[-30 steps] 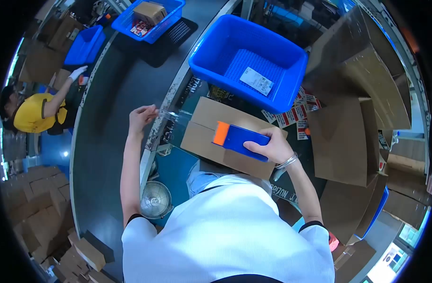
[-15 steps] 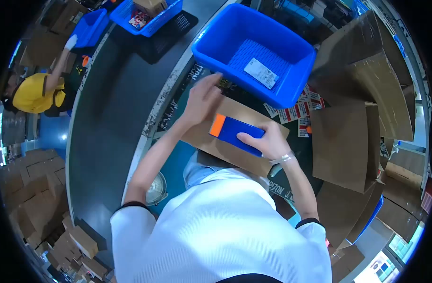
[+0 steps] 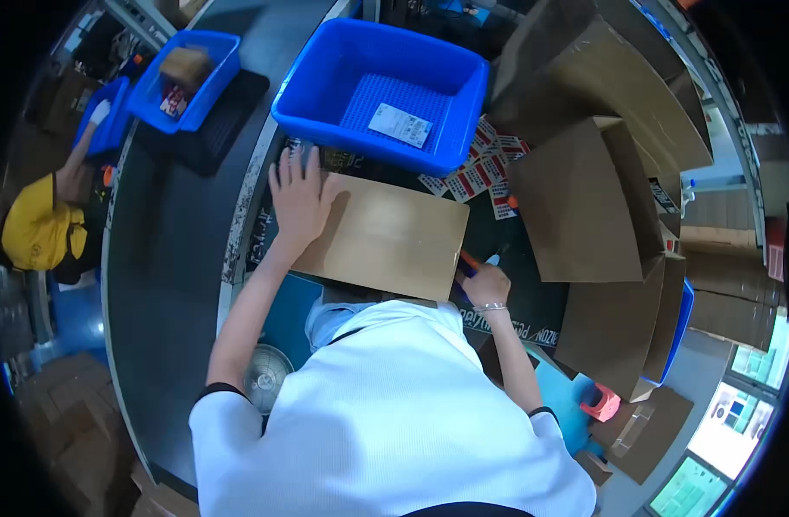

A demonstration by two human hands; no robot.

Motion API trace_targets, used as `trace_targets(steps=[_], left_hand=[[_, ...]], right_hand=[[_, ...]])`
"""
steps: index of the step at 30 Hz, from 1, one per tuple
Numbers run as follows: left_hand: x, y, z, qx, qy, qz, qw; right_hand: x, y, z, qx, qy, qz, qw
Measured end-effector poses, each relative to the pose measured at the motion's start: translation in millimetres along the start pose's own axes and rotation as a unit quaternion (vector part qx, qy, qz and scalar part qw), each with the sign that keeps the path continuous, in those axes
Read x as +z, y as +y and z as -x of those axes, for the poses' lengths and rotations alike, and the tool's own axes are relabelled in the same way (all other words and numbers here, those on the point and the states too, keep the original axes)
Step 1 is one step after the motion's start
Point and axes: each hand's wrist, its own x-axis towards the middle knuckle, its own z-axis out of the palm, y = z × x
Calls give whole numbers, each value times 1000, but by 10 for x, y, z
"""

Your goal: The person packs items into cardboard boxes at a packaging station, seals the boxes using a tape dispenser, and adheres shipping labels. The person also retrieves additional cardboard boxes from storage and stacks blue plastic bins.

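A flat brown cardboard box (image 3: pixel 394 233) lies in front of me at the edge of the work table. My left hand (image 3: pixel 300 202) is open, its fingers spread, at the left end of that box. Beside the box's right end, my right hand (image 3: pixel 487 286) is closed round a slim blue-and-orange box (image 3: pixel 468 264). Only a narrow part of it shows, seen nearly edge-on; the fingers hide the rest. A blue plastic basket (image 3: pixel 304 122) with a white label (image 3: pixel 400 125) inside stands just beyond the cardboard box.
Red-and-white printed labels (image 3: pixel 476 177) lie beside the basket. Open cardboard boxes (image 3: pixel 575 215) crowd the right. A conveyor belt (image 3: pixel 175 258) runs along the left, carrying another blue basket (image 3: pixel 226 53) with goods inside. Across it, a person in a yellow top (image 3: pixel 40 224) reaches towards a basket.
My right hand has moved the blue-and-orange box off the cardboard box's top to its right end. My left hand has spread its fingers at the left end. The view has shifted.
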Motion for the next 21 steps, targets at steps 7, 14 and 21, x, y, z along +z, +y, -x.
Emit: trace_targets(steps=[7, 14, 21], left_hand=[[63, -526, 443, -481, -285, 658, 505], [818, -851, 1032, -261, -301, 744, 536], [-53, -727, 1086, -383, -190, 703, 569]], right_hand=[[1176, 1045, 217, 210, 164, -21, 964], [819, 138, -175, 61, 130, -416, 898], [38, -640, 64, 80, -114, -844, 518]])
